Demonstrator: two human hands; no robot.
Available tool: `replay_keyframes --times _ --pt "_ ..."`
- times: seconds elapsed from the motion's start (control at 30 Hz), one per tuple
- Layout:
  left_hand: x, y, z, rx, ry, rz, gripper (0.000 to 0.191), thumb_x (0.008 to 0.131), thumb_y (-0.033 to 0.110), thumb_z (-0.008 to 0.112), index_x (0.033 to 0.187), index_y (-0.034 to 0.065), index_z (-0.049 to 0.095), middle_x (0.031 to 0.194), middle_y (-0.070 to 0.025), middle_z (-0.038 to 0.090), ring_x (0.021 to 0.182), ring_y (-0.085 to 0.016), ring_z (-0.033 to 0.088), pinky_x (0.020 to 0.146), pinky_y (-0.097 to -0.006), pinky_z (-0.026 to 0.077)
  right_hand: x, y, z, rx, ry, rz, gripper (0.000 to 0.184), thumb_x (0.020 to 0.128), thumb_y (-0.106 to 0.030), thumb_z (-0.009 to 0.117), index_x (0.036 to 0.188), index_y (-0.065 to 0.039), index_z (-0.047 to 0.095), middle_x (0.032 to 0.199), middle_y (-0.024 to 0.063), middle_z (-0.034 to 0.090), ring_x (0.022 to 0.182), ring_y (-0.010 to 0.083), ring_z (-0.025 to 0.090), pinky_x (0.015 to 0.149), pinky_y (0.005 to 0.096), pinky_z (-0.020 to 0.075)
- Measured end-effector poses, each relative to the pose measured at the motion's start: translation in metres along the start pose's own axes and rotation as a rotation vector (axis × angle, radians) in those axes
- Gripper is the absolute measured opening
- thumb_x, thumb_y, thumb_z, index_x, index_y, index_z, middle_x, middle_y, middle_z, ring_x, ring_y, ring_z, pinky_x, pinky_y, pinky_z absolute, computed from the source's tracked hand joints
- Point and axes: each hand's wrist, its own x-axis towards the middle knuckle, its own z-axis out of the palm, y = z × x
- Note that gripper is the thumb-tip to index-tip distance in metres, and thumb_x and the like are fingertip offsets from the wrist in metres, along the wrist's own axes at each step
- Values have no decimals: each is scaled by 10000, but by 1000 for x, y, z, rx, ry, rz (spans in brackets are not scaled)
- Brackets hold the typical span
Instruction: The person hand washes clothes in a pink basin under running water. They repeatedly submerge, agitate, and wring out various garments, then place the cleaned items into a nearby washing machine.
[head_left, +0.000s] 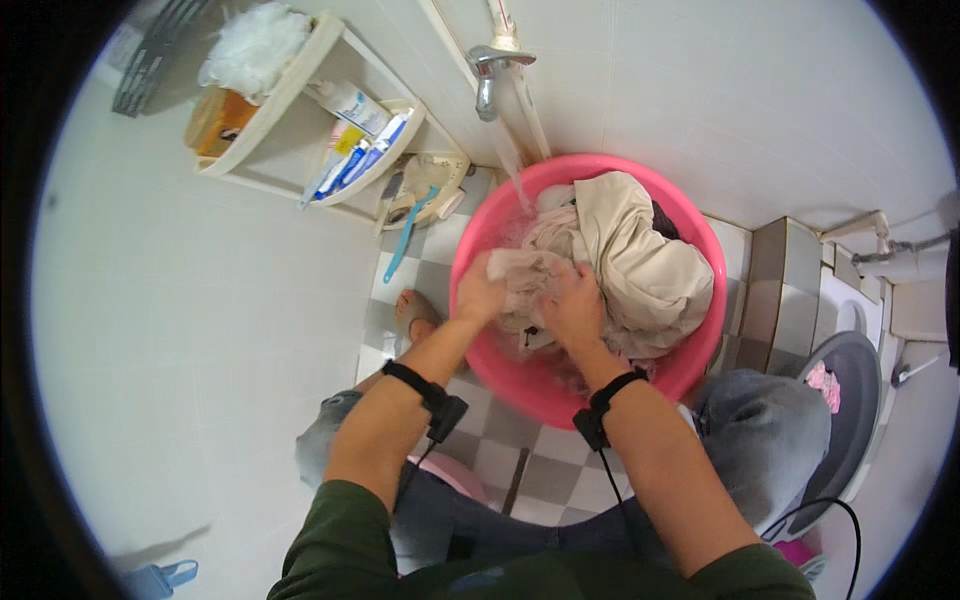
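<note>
In a large pink basin (716, 262), a wet light-beige garment (529, 274) is bunched between my two hands. My left hand (480, 291) grips its left side, close to the basin's left rim. On its right side, my right hand (576, 304) has its fingers curled into the folds; both hands are slightly blurred. A dry-looking cream garment (637, 255) is heaped at the right of the basin, with a dark cloth (664, 221) partly hidden behind it. Water (512, 161) runs from a chrome faucet (487, 67) into the basin's upper left.
A corner shelf (262, 142) holds toothpaste tubes (352, 165) and a pump bottle (352, 105). From its lowest tier hangs a blue-handled brush (411, 232). Right of me, a grey basin (847, 442) holds a pink cloth (823, 386). A tiled ledge (772, 285) stands beside the pink basin.
</note>
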Motion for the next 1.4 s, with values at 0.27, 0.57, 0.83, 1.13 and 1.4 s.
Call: replay_keyframes --times 0.27,0.57,0.83,1.13,1.4 --pt "5 -60 111 270 -185 -298 558 847 213 588 1381 180 430 1386 -194 390 1156 -495 492 930 -539 461 9 34 57 -249 -324 -125 615 798 -309 684 1382 -238 505 1511 52 313 1344 292 338 1113 544 253" --pt "48 -61 113 400 -525 -319 525 834 155 596 1339 108 458 1129 -264 610 1062 -425 603 940 -515 473 72 31 86 246 -663 19 663 832 -211 663 1433 -98 406 1483 141 375 1328 349 376 1102 475 305" --pt "-1 -38 62 101 -79 -35 453 830 70 575 1278 78 508 1287 -261 521 1140 -452 543 938 -510 469 29 27 62 -290 -400 -332 597 806 -287 632 1352 -93 485 1414 165 469 1369 343 354 1135 513 257" --pt "11 -14 42 417 -679 -103 492 814 125 570 1301 76 525 1277 -245 555 1182 -402 540 983 -481 452 -5 0 50 -74 -285 -203 731 765 -265 717 1406 -81 419 1416 161 443 1373 401 308 1116 534 273" --pt "-30 118 -96 7 91 392 467 762 115 590 1224 45 560 1175 -207 600 1058 -383 594 895 -427 501 31 -91 -66 489 -13 -366 670 746 -127 751 1348 -72 463 1207 192 601 1098 350 603 923 405 475"
